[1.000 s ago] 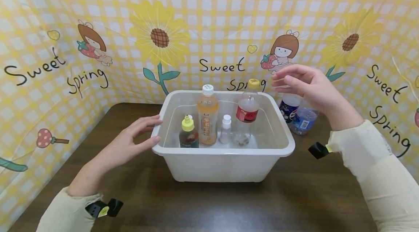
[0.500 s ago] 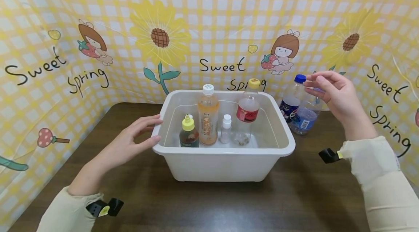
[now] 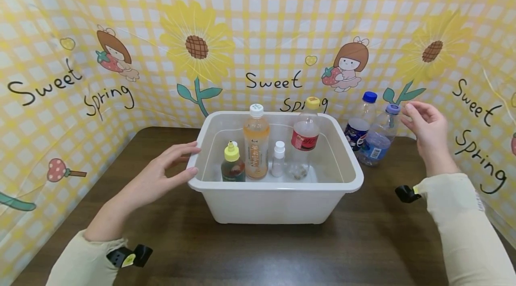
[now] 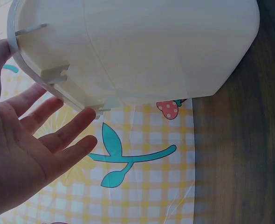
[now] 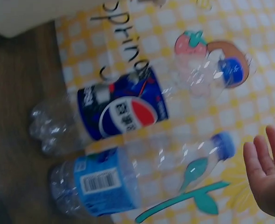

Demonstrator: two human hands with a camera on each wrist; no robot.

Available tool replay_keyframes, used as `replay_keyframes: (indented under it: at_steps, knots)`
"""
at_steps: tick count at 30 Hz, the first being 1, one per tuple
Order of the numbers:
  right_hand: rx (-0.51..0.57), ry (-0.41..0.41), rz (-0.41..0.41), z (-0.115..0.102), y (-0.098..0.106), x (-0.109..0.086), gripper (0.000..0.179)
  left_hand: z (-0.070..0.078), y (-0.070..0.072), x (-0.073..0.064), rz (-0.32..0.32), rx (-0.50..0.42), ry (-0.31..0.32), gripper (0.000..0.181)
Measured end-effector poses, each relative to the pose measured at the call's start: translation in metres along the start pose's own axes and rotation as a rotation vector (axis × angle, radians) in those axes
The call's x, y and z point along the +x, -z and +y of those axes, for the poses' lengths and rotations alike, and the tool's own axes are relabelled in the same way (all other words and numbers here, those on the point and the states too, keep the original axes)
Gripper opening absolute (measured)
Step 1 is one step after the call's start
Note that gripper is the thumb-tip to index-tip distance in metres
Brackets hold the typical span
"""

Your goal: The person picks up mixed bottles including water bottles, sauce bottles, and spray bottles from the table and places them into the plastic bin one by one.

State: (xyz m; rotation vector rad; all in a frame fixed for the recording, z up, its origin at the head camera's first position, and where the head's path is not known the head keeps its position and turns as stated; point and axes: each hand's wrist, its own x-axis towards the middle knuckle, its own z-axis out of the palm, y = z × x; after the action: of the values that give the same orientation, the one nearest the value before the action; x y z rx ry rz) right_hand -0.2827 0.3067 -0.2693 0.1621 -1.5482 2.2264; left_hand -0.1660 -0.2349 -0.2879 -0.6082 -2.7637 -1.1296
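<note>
My left hand point(image 3: 157, 176) rests on the left rim of a white plastic tub point(image 3: 274, 205), fingers spread at its edge in the left wrist view. Standing in the tub are a bottle of orange drink point(image 3: 256, 147), a yellow-capped squeeze bottle point(image 3: 232, 165), a small white-capped bottle point(image 3: 278, 160) and a clear bottle with a red label and yellow cap point(image 3: 304, 138). Right of the tub stand a Pepsi bottle point(image 5: 123, 109) and a clear bottle with a light blue label point(image 5: 105, 182). My right hand point(image 3: 429, 129) holds nothing, just beside the light-blue-label bottle's cap, apart from it in the right wrist view.
Under everything is a dark wooden table point(image 3: 258, 254). A yellow checked cloth point(image 3: 258, 30) with flower prints hangs behind and at both sides, close to the two bottles on the right.
My right hand has moved right and slightly down, from beside the tub's back right corner, past the Pepsi bottle's cap, to the light-blue-label bottle's cap. Both caps now show. My left hand stays still.
</note>
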Motion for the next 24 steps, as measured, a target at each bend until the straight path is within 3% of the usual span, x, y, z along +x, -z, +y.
replay_keyframes:
  at_steps: [9,13,19,24]
  knots:
    - [-0.18,-0.111,0.22,0.016,0.009,0.007,0.019,-0.002,0.0,0.001,0.002,-0.001,-0.005,0.045]
    - [-0.319,-0.184,0.292,0.023,0.008,0.012,0.027,-0.002,0.0,0.001,0.002,0.003,-0.007,0.045]
    - [-0.529,-0.276,0.255,0.029,0.003,0.018,0.068,-0.001,0.0,0.0,0.002,0.006,-0.007,0.045]
    - [-0.564,-0.29,0.204,0.033,0.0,0.022,0.075,0.0,0.0,0.0,0.006,0.0,-0.003,0.044]
